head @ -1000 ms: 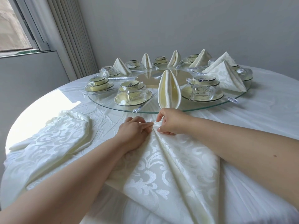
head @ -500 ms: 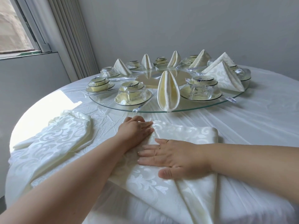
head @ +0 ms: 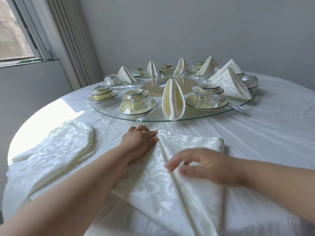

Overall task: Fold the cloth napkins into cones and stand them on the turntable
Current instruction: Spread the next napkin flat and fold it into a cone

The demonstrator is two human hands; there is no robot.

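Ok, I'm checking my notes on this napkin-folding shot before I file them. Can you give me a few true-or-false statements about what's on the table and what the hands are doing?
1. The left hand lies flat on the napkin being folded. True.
2. The right hand grips a folded cone. False: its fingers are loose above the flat napkin and hold nothing.
3. A folded cone stands at the near edge of the glass turntable. True.
4. The turntable holds only napkins. False: wrapped dish sets sit between the cones.
5. A stack of unfolded napkins lies left of the left hand. True.
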